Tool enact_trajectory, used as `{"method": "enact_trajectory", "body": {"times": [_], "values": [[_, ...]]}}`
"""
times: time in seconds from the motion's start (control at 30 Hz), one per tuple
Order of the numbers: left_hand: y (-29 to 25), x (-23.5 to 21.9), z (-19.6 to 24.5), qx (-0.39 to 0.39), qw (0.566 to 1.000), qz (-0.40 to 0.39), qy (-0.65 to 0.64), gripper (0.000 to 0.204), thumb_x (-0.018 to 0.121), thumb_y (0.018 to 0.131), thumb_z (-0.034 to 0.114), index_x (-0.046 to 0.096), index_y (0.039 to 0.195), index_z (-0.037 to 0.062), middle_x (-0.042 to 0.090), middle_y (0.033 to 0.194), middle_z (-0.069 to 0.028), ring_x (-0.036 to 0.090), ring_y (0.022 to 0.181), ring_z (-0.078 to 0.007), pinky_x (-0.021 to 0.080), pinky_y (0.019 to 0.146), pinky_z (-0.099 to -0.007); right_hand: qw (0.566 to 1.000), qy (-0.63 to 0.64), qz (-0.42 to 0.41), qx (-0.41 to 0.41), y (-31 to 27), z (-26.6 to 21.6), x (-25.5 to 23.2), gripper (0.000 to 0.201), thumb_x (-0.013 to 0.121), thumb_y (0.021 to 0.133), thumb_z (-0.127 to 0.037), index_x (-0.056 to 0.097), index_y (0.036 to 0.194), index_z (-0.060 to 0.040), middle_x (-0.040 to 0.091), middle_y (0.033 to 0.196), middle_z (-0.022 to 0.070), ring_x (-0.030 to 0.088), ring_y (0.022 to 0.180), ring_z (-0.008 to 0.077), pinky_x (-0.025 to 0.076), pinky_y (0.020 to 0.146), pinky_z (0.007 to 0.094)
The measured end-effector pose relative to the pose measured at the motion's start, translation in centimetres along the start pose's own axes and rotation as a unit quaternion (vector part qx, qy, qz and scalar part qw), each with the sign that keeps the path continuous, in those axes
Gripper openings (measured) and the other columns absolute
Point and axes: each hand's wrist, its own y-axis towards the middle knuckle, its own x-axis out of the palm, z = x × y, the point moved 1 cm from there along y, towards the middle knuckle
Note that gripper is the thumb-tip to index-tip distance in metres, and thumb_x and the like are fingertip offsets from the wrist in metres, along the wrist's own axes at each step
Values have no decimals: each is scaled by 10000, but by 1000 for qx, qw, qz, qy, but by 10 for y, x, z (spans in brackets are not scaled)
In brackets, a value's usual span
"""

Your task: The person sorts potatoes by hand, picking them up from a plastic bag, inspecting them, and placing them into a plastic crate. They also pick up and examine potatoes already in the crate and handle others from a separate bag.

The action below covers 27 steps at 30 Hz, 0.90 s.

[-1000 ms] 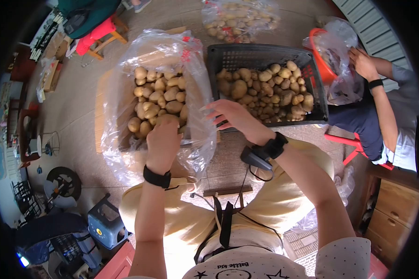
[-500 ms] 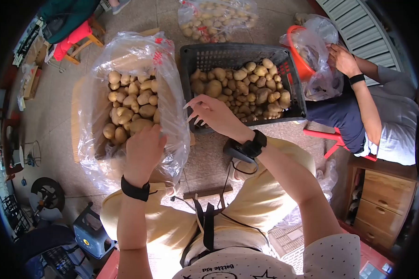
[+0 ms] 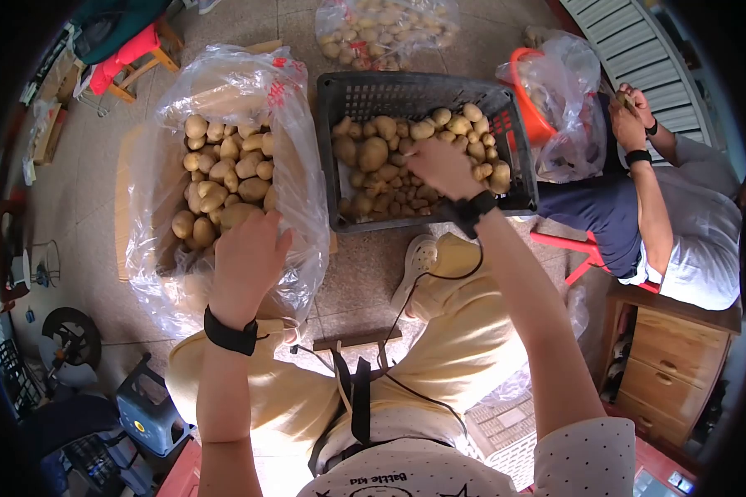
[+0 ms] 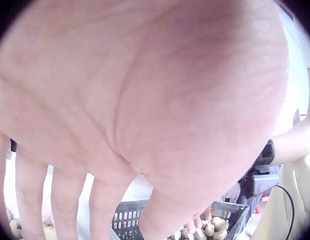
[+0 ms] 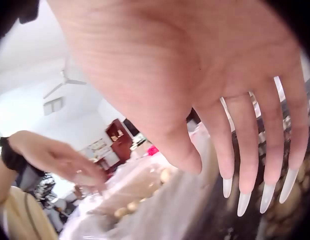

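Potatoes [image 3: 406, 170], heaped in a dark plastic crate [image 3: 406, 87], directly beneath the right hand [image 3: 442, 166]. Fingers straight and spread in the right wrist view, long nails pointing down into the heap, nothing held; touching the top layer or just above it, impossible to tell. Heap spread across the whole crate floor, no single long axis, individual tubers lying every which way. Right hand plainly the nearer of the two to the crate. Left hand [image 3: 247, 261] well to the other side, over the near edge of a clear plastic bag [image 3: 307, 199] lining a cardboard box, also full of potatoes [image 3: 220, 182]; palm open and fingers extended in the left wrist view, nothing gripped. Bag just beside the crate, on the left-hand side of the right grip. Beyond the crate, a second clear bag of potatoes [image 3: 381, 29] on the floor. Further right, another person [image 3: 680, 224] seated, handling an orange basket [image 3: 532, 99] wrapped in plastic.
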Motion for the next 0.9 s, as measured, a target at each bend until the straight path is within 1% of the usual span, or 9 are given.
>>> {"method": "enact_trajectory", "body": {"times": [0.07,0.17,0.27,0.33,0.5,0.57,0.63,0.7,0.9], "values": [[0,-6,4,-6,999,6,-37,270,549,883,247,607,1045,39,637,759,-146,614,813,-322,475,715,-423,995,-90,34,36,11,52,-1,312,595,798,-351,667,896,-63,681,823,139,658,805,321,517,705,414],[0,-5,4,11,998,21,-52,271,540,885,249,605,1037,35,636,769,-143,614,816,-320,475,715,-420,984,-54,-21,168,5,92,-15,408,625,783,-403,623,985,-49,675,944,176,654,886,330,518,741,434],[0,-7,6,-6,999,0,-41,273,533,886,249,603,1034,31,637,808,-146,614,826,-319,475,720,-423,963,-171,-8,208,13,145,3,496,695,728,-412,594,1059,-56,654,1019,201,638,971,335,520,780,430],[1,-5,4,-9,999,1,-34,274,534,885,247,601,1035,28,636,834,-150,614,831,-318,475,722,-425,936,-196,-76,281,5,146,-1,498,730,702,-307,596,1159,-162,637,1102,141,603,1076,291,495,889,410],[3,-3,1,-22,999,-2,-26,270,537,878,241,598,1030,26,631,901,-155,615,850,-319,477,727,-429,917,-241,-129,289,0,166,10,601,729,714,-362,550,1255,-170,591,1216,120,542,1174,279,469,950,407],[3,-2,2,-19,1000,0,-13,265,545,871,240,598,1021,28,625,906,-150,612,853,-322,477,723,-432,916,-210,-135,313,5,208,27,703,782,653,-416,557,1191,-23,606,1170,203,604,1076,316,498,900,412],[4,-3,4,-27,1000,-9,-11,262,546,869,238,597,1020,30,622,900,-146,611,848,-322,477,722,-433,905,-224,-165,321,9,204,26,710,785,637,-444,580,1175,-28,608,1176,191,606,1078,305,493,908,403],[5,-4,6,-31,999,-20,-9,260,547,868,237,596,1020,32,619,894,-142,609,844,-321,477,721,-433,877,-226,-237,351,12,200,28,651,742,724,-404,504,1283,-168,561,1273,111,544,1175,282,472,940,410],[9,-7,9,-32,999,-20,-16,251,551,865,228,595,1022,37,603,874,-130,599,855,-307,478,712,-422,898,-220,-208,320,19,214,48,865,763,658,-462,362,1346,-124,545,1279,138,553,1153,308,470,937,422]]}}
